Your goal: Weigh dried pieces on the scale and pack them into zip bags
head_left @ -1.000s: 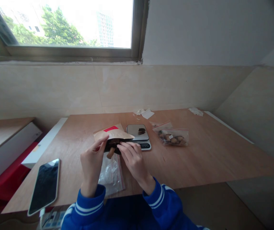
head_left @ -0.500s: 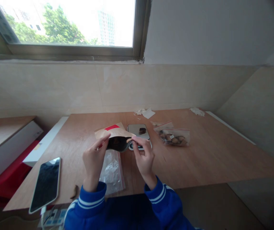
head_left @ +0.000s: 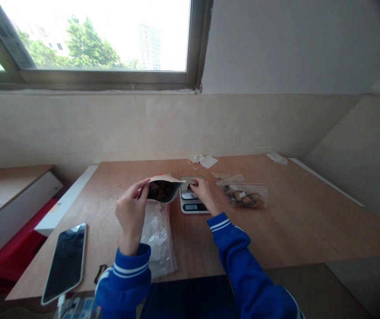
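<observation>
My left hand (head_left: 132,210) grips the left edge of a kraft paper pouch (head_left: 166,178) with a dark inner lining. The pouch is tilted with its mouth open towards me, and brown pieces show dimly inside. My right hand (head_left: 203,191) reaches over a small white kitchen scale (head_left: 195,212), its fingers pinched at a dark brown dried piece (head_left: 189,186) above the metal plate. My fingers partly cover that piece. The scale's display is lit, but its figures are too small to read. Below the pouch lies a clear zip bag (head_left: 159,239).
A zip bag of brown dried pieces (head_left: 247,196) lies right of the scale, with another bag behind it. A charging phone (head_left: 65,261) and a small dark curled item (head_left: 100,274) are at the front left. White scraps (head_left: 209,161) lie along the back of the wooden table (head_left: 296,217).
My right hand has let go of the pouch's edge and moved forward to the dark piece on the scale. My left hand still holds the pouch, whose mouth now gapes wider.
</observation>
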Demonstrator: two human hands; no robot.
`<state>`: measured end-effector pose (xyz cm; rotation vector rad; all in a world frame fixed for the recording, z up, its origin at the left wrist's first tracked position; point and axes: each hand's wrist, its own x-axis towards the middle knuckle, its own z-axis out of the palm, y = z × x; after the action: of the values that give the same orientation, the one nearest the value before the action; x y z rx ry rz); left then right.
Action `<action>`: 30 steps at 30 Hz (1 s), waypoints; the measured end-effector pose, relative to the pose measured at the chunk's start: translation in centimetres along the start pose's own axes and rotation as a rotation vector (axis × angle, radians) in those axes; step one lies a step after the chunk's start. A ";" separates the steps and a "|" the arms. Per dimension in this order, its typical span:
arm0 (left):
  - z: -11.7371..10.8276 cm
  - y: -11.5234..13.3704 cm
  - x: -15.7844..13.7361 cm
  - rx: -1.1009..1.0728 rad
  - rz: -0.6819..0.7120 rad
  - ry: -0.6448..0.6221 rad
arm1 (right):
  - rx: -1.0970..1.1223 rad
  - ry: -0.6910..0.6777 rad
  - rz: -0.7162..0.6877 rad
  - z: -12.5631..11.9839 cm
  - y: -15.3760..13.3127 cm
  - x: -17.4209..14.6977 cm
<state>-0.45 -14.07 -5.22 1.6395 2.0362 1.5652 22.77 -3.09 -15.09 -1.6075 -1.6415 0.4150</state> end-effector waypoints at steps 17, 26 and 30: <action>-0.2 -0.4 0.0 -0.026 0.034 -0.052 | -0.012 0.011 -0.332 0.7 3.5 -3.2; -0.3 0.2 -0.2 0.029 0.007 -0.048 | 0.049 0.134 -0.449 0.1 -3.4 -9.4; -0.6 1.7 -1.0 0.098 -0.049 -0.061 | 0.180 -0.245 -0.535 2.5 -7.4 -15.7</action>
<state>0.75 -15.36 -4.11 1.6349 2.1365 1.4037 14.11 -18.31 -16.17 -0.9603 -2.0689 0.4720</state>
